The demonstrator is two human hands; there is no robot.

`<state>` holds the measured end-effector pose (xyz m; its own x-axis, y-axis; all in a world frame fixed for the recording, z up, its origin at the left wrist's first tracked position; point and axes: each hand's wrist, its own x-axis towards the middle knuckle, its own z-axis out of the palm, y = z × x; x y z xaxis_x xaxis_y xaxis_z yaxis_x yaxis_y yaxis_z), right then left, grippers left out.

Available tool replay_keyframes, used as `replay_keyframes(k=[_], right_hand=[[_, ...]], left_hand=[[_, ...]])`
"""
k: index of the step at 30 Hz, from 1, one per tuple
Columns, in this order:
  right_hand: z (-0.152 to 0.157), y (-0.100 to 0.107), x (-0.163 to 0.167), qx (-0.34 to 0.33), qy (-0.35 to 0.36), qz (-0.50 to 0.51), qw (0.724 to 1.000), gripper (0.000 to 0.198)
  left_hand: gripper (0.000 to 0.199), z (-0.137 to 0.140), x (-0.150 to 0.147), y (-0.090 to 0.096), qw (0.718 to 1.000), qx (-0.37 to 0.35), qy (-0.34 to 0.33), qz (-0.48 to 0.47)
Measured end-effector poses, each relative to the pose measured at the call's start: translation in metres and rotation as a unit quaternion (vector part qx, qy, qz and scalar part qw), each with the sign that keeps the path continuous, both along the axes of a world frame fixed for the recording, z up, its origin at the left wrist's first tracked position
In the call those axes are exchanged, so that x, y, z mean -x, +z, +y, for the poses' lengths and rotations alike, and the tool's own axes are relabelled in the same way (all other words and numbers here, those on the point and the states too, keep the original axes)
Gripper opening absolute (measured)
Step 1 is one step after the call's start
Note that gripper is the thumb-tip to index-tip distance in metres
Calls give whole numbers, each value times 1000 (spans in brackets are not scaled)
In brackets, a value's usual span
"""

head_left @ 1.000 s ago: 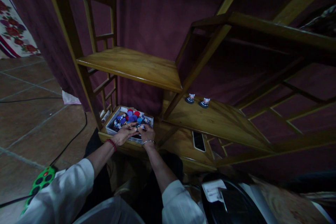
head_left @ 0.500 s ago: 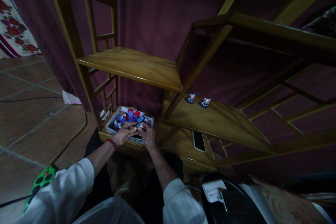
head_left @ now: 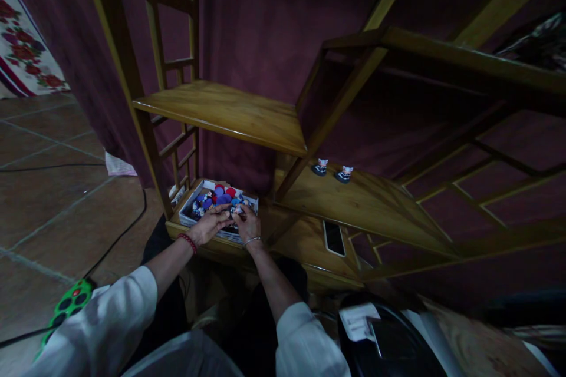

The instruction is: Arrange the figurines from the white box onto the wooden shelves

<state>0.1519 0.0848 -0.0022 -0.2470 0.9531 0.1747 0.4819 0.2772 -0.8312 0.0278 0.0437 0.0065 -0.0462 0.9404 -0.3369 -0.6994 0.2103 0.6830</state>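
Both hands are together over the near side of a white box point(head_left: 189, 216) packed with small figurines and round red, purple and blue pieces. Between my fingertips is a small figurine point(head_left: 237, 210) with white and dark parts. My left hand point(head_left: 212, 226) grips it from the left, and my right hand point(head_left: 248, 225) pinches it from the right. Fingers cover part of it. Two similar cat-eared figurines on dark bases, one point(head_left: 321, 166) beside the other point(head_left: 344, 174), stand upright on the shelf to the right.
The wooden shelf unit point(head_left: 230, 112) has boards at several heights and slanted posts. A phone point(head_left: 333, 238) lies on the lower board. A black stool point(head_left: 393, 336) with papers stands at lower right. On the tiled floor at left lie a green power strip point(head_left: 66, 306) and cables.
The figurine has turned slightly between my fingertips. Both hands stay over the box, and the view has shifted a little.
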Motion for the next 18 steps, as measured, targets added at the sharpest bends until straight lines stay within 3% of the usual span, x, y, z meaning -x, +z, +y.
replay_keyframes(k=[10,18], right_hand=[[-2,5,-1,3,-13,14,1000,34],[-8,14,-8,-13,-16,-5,1000,32]], left_hand=[[33,2,-6,1,1000,18,23,-3],[29,-4,-12,13,1000,23,7,7]])
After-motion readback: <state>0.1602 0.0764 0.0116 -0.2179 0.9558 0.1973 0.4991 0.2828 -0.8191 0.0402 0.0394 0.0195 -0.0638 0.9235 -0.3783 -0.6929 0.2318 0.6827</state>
